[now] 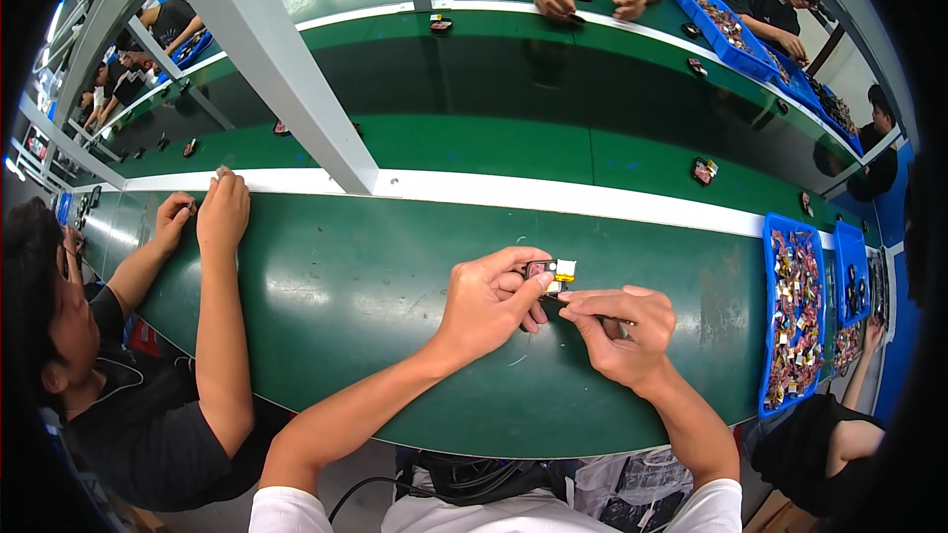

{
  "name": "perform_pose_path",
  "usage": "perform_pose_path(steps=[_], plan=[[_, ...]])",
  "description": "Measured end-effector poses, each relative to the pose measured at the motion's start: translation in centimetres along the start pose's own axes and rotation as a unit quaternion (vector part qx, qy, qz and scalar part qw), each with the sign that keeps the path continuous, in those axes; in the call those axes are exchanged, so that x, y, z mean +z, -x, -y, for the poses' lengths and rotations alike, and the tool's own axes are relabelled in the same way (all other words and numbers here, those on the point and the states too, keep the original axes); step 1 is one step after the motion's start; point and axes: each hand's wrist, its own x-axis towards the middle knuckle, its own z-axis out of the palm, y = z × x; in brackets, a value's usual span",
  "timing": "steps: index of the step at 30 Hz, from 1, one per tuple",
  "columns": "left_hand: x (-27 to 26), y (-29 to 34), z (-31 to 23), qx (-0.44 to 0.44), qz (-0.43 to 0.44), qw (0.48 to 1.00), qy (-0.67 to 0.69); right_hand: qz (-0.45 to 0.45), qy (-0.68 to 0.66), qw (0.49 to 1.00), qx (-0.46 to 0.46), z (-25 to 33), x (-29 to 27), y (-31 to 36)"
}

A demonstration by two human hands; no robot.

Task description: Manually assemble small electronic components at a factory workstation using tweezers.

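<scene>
My left hand [479, 306] is closed on a small electronic device [538, 267] above the green bench. The device has a black case, a reddish board and a silvery battery [566, 267] with a yellow band, which sticks out past the case on the right. Just to the right, my right hand [632, 332] pinches a thin dark stick-like tool [561, 296]. Its tip meets the device's lower edge near my left fingertips; whether it touches is too small to tell. Fingers cover part of the device and most of the tool.
A blue tray [766, 336] full of small red, white and yellow parts stands at the right. Beyond a white rail [553, 202] runs a green conveyor carrying devices such as this one [704, 171]. A grey post [286, 59] rises left of centre. Co-workers sit left, right and opposite.
</scene>
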Motion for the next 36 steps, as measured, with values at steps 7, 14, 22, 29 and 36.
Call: perform_pose_path(steps=[7, 14, 22, 29, 36], plan=[[-0.07, 0.11, 0.06, 0.016, -0.006, 1.0, -0.01, 0.004, -0.001, 1.0, 0.016, -0.18, 0.1, 0.13], [0.13, 0.07, -0.06, 0.003, -0.015, 1.0, -0.026, 0.01, -0.006, 1.0, -0.012, -0.18, 0.12, 0.21], [0.17, 0.05, 0.34, 0.016, -0.012, 0.999, -0.034, 0.006, -0.01, 1.0, 0.016, -0.32, -0.09, 0.25], [0.17, 0.12, 0.29, 0.016, -0.013, 0.999, -0.032, 0.008, -0.021, 0.999, 0.024, -0.18, 0.06, 0.18], [0.49, 0.11, 0.13, 0.024, -0.019, 0.998, -0.052, 0.011, -0.02, 0.999, 0.024, 0.19, 0.09, 0.28]])
